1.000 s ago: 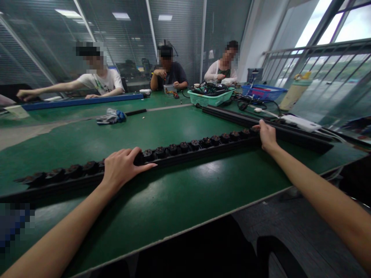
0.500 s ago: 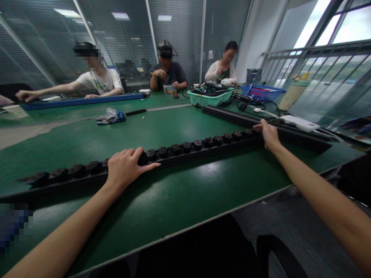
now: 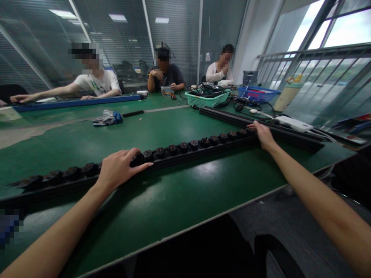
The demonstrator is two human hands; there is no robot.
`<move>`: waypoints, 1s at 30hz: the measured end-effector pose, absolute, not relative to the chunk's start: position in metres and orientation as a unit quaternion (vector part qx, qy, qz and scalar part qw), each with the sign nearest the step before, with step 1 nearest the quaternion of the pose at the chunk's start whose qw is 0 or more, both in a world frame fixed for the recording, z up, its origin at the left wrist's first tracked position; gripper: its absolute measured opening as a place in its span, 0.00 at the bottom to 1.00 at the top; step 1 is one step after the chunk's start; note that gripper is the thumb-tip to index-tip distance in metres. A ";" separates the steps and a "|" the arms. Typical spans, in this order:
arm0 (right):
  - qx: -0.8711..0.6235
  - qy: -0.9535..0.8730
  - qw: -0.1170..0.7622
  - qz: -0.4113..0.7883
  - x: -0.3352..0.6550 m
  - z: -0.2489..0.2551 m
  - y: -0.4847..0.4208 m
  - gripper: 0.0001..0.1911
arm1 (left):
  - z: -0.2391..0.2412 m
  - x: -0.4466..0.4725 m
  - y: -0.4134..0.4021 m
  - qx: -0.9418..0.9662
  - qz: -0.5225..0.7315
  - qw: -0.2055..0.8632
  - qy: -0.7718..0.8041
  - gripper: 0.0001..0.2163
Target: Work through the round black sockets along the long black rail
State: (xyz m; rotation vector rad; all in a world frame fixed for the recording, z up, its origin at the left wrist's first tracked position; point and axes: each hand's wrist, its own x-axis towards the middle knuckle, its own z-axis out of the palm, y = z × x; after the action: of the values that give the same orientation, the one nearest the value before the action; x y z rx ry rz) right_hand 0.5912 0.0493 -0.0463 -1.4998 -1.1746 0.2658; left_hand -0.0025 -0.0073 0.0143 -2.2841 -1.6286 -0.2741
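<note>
Head view: green basket (image 3: pixel 203 101) holds black cables (image 3: pixel 209 90)

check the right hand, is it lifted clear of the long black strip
No, the right hand rests on the far end of the long black strip.

Green table (image 3: pixel 179 127) — long black socket strip (image 3: pixel 174 151), second black rail (image 3: pixel 232 117), gloves (image 3: pixel 106 118), green basket (image 3: pixel 208 101)

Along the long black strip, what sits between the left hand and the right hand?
In the head view, a row of round black sockets on the black strip runs from the left hand to the right hand.
</note>
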 end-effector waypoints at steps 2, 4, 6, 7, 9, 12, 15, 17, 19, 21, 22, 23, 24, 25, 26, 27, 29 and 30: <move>-0.633 -0.533 0.550 0.114 0.593 -0.044 0.047 0.22 | 0.016 -0.005 -0.006 -0.807 -0.091 0.159 -0.561 0.35; -0.628 -0.558 0.530 0.114 0.595 -0.044 0.046 0.18 | 0.016 -0.006 -0.006 -0.803 -0.093 0.169 -0.564 0.35; -0.626 -0.573 0.517 0.111 0.597 -0.045 0.045 0.16 | 0.015 -0.005 -0.007 -0.796 -0.098 0.177 -0.570 0.35; -0.628 -0.578 0.510 0.107 0.598 -0.046 0.045 0.16 | 0.014 -0.004 -0.007 -0.795 -0.102 0.177 -0.571 0.35; -0.633 -0.590 0.491 0.099 0.599 -0.047 0.045 0.18 | 0.012 -0.004 -0.006 -0.797 -0.110 0.175 -0.567 0.35; -0.647 -0.608 0.454 0.079 0.602 -0.049 0.045 0.22 | 0.010 -0.006 -0.005 -0.801 -0.125 0.172 -0.559 0.35; -0.660 -0.610 0.432 0.072 0.605 -0.050 0.045 0.25 | 0.008 -0.008 -0.004 -0.803 -0.138 0.175 -0.553 0.36; -0.670 -0.607 0.421 0.071 0.607 -0.051 0.045 0.26 | 0.008 -0.009 -0.003 -0.805 -0.142 0.181 -0.547 0.36; -0.679 -0.607 0.406 0.069 0.609 -0.051 0.046 0.27 | 0.008 -0.010 -0.003 -0.808 -0.143 0.187 -0.540 0.36; -0.685 -0.606 0.398 0.065 0.610 -0.051 0.046 0.27 | 0.008 -0.010 -0.003 -0.812 -0.143 0.189 -0.534 0.36; -0.688 -0.605 0.397 0.061 0.610 -0.051 0.046 0.27 | 0.008 -0.011 -0.003 -0.813 -0.142 0.190 -0.533 0.36; -0.691 -0.602 0.397 0.057 0.611 -0.051 0.047 0.27 | 0.008 -0.011 -0.003 -0.813 -0.142 0.189 -0.533 0.36; -0.694 -0.598 0.397 0.053 0.611 -0.052 0.047 0.28 | 0.009 -0.011 -0.003 -0.812 -0.143 0.189 -0.533 0.36; -0.698 -0.594 0.398 0.050 0.612 -0.053 0.049 0.28 | 0.009 -0.011 -0.003 -0.812 -0.145 0.187 -0.534 0.36; -0.701 -0.589 0.398 0.050 0.614 -0.054 0.050 0.28 | 0.009 -0.011 -0.003 -0.812 -0.148 0.185 -0.533 0.36; -0.703 -0.585 0.400 0.052 0.615 -0.055 0.052 0.28 | 0.009 -0.011 -0.003 -0.813 -0.150 0.184 -0.532 0.36; -0.706 -0.578 0.404 0.060 0.619 -0.057 0.055 0.28 | 0.008 -0.012 -0.003 -0.814 -0.152 0.184 -0.530 0.37; -0.706 -0.576 0.407 0.065 0.621 -0.058 0.056 0.28 | 0.008 -0.012 -0.003 -0.814 -0.153 0.184 -0.529 0.37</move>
State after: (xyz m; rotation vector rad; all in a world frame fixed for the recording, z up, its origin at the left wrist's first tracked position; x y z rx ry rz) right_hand 0.6207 0.0564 -0.0578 -1.7813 -1.4516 0.1634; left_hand -0.0117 -0.0031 0.0077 -2.2954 -1.4913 -0.4306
